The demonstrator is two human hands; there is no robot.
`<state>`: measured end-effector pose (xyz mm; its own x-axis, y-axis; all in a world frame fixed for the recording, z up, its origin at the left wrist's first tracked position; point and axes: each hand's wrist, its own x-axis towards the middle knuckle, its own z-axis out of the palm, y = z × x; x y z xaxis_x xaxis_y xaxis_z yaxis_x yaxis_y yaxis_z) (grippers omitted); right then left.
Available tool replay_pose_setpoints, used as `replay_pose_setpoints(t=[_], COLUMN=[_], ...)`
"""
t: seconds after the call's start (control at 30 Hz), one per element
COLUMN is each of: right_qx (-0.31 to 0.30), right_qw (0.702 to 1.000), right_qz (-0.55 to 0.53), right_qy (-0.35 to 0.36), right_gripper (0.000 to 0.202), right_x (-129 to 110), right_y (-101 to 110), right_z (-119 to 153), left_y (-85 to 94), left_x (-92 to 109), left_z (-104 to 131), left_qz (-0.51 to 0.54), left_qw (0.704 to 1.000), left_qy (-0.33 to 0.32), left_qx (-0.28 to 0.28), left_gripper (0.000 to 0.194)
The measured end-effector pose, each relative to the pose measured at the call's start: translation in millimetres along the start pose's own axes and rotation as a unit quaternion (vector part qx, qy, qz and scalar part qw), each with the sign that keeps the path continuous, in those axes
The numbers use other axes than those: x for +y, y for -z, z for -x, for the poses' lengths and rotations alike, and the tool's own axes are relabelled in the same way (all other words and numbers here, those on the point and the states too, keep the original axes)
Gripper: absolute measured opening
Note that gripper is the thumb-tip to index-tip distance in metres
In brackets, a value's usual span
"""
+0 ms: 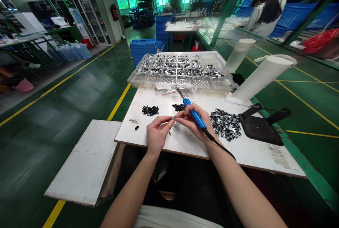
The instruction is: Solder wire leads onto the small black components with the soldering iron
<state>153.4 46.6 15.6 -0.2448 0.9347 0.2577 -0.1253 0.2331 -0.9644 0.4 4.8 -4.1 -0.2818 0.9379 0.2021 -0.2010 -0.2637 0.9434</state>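
Note:
In the head view, my left hand (156, 133) is closed in a pinch on a small shiny part (173, 117), too small to name. My right hand (194, 126) grips a blue soldering iron (196, 117), its metal tip pointing up and away from me. The thumb and fingertip of that same hand also meet the small part. Just below the fingers lie thin coiled metal pieces (176, 127), like springs. One heap of tiny black parts (150, 110) sits left of my hands, another black heap (178, 107) just beyond them.
A pile of black-and-silver pieces (225, 124) lies right on the white tabletop (190, 149), beside a dark metal stand (261, 129). Behind is a clear compartment tray (159, 79) filled with parts. Two white tubes (265, 76) rise at the right. Another person (266, 12) is farther back.

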Motion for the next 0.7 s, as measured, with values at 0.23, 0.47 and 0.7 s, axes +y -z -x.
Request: replay_pose_setpoints(t=[0.23,0.47,0.7], right_qx=[0.001,-0.005,-0.004], right_qw=[1.0,1.0,1.0], right_qz=[0.007,0.007,0.011], right_qy=[0.003,0.006,0.004], right_gripper=[0.046,0.046,0.045], right_x=[2.5,3.8,3.4], right_y=[1.0,1.3,1.3], right_z=[-0.8,-0.4,-0.2], left_y=[0.1,0.7,0.4], left_x=[0.1,-0.7,-0.5], left_z=[1.6,2.4,2.4], left_qz=[-0.008,-0.027,-0.036], left_qw=[1.0,0.998,0.997], left_qy=[-0.03,-0.061,-0.067], left_qx=[-0.003,0.003,0.001], left_gripper=[0.014,0.012,0.011])
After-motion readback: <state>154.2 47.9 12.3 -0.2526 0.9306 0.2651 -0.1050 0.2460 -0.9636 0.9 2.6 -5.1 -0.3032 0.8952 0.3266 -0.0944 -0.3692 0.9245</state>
